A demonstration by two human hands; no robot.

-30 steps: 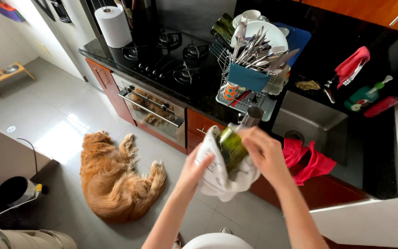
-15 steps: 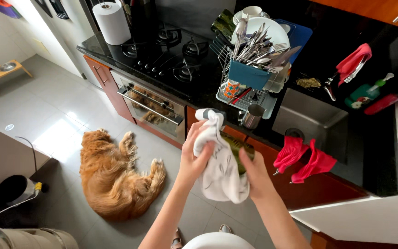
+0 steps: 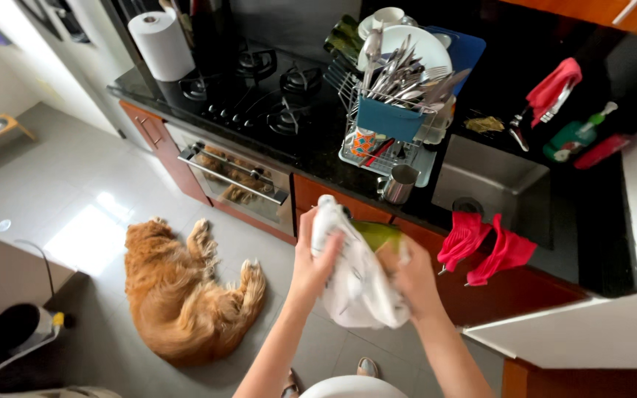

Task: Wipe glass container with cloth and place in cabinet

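My left hand [image 3: 312, 267] grips a white dish towel [image 3: 355, 284] that is wrapped around a green glass item [image 3: 377, 234]. My right hand [image 3: 407, 274] holds the green item from the right side, partly under the cloth. Only the top of the green item shows; its shape is mostly hidden by the towel. Both hands are held in front of me above the floor, just short of the counter's front edge.
A dish rack [image 3: 392, 110] full of cutlery and plates stands on the black counter, a metal cup [image 3: 398, 184] beside it. The sink [image 3: 495, 184] has a red cloth [image 3: 484, 247] over its edge. A gas hob [image 3: 259, 88], oven [image 3: 234, 177] and paper roll [image 3: 160, 44] are left. A dog [image 3: 182, 291] lies on the floor.
The towel has been pulled further over the green item, which showed more a second ago. Both hands have shifted slightly and turned around it.
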